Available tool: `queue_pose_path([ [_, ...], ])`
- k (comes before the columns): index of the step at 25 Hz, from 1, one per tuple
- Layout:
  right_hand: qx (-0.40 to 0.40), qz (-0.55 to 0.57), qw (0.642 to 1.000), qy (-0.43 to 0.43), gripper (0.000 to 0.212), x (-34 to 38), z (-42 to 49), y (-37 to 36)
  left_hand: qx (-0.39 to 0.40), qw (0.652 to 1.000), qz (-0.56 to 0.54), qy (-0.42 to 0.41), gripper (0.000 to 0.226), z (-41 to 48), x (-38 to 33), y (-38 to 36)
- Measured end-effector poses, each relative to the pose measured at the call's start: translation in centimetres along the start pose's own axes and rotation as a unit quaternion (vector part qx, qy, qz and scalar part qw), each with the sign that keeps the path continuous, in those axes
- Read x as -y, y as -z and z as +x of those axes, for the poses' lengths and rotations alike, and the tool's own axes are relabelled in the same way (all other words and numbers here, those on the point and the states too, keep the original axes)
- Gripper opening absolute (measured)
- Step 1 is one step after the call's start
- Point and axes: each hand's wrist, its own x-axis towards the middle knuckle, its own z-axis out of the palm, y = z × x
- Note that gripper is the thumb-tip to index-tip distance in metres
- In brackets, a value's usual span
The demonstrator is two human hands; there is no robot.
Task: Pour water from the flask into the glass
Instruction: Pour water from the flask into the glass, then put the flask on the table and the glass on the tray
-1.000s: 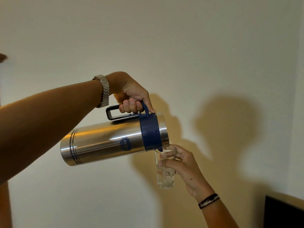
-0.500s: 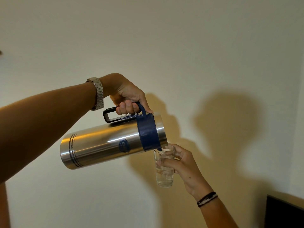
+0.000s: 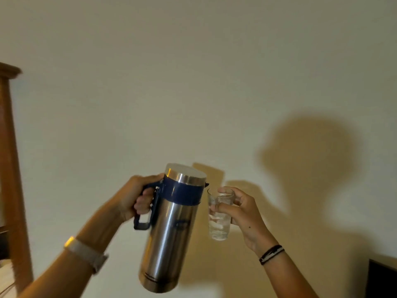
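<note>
A steel flask (image 3: 169, 233) with a dark blue collar and a steel lid stands almost upright in the air, leaning slightly right. My left hand (image 3: 137, 196) is closed around its dark handle; a metal watch sits on that wrist. Just right of the flask's spout, my right hand (image 3: 242, 214) grips a clear glass (image 3: 219, 224) that holds some water. The glass is upright and close to the flask without clearly touching it. Both are held up in front of a plain wall.
A brown wooden frame (image 3: 10, 168) runs down the left edge. A dark object's corner (image 3: 382, 278) shows at the bottom right. The cream wall (image 3: 193, 82) behind carries shadows of my arms and head.
The flask has swung from lying nearly level over the glass to almost upright, and my left arm has dropped. The glass stays in my right hand, now beside the spout.
</note>
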Motion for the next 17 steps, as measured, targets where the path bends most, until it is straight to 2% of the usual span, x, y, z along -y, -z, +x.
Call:
queue_pose_path([
  [4, -0.008, -0.009, 1.000, -0.007, 0.062, -1.7, -0.1, -0.5, -0.061, 0.988, -0.138, -0.027, 0.064, -0.2, 7.3, 0.4],
  [10, 0.012, -0.031, 0.999, -0.017, 0.057, -7.0, -1.7, -0.1, -0.106, 0.977, -0.179, -0.041, 0.075, 0.2, 14.9, 0.6],
  [13, 0.022, -0.086, 0.995, -0.042, 0.061, -12.6, -3.9, 0.0, -0.130, 0.978, -0.159, -0.034, 0.075, -0.2, 20.6, 0.9],
  [17, 0.008, -0.147, 0.981, -0.129, 0.065, -25.2, -11.4, -0.5, -0.176, 0.975, -0.136, 0.007, 0.067, -3.4, 33.1, 0.2],
])
